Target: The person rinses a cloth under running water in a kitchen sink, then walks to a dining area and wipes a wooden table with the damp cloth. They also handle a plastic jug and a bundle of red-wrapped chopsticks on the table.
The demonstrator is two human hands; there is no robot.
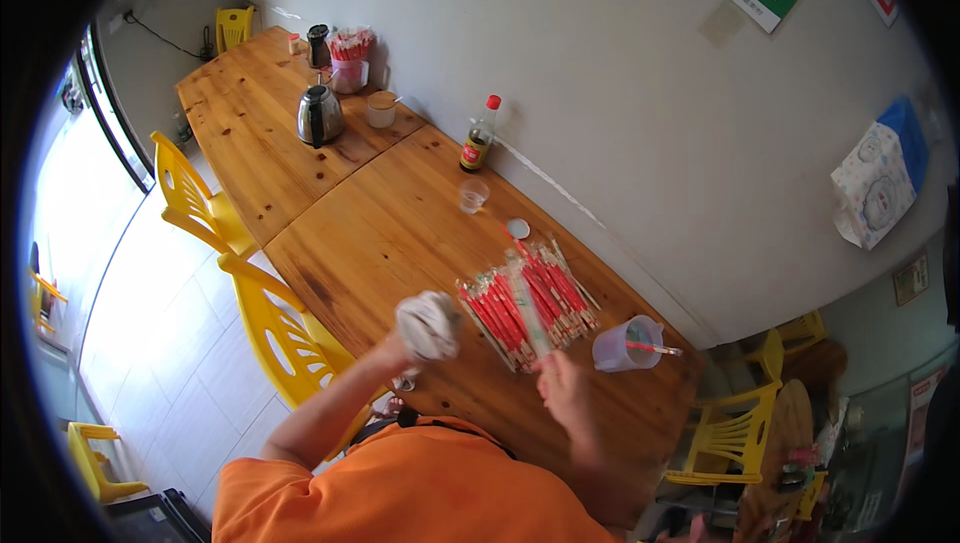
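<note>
My left hand (401,351) grips a crumpled whitish cloth (428,325) above the near edge of the wooden table (360,220). My right hand (562,389), slightly blurred, is closed on the lower end of a wrapped pair of chopsticks (529,306) with a pale wrapper and green marks. Beneath and beyond it lies a broad pile of chopsticks in red wrappers (495,314), side by side on the table. Right of the pile, a translucent plastic jug (616,348) has one red-wrapped packet across its mouth.
Beyond the pile are a round lid (517,228), a clear cup (473,196) and a sauce bottle (478,139). Farther off stand a metal kettle (319,116), a lidded jar (381,110) and a holder of wrapped chopsticks (349,71). Yellow chairs (281,329) line the left side; a wall borders the right.
</note>
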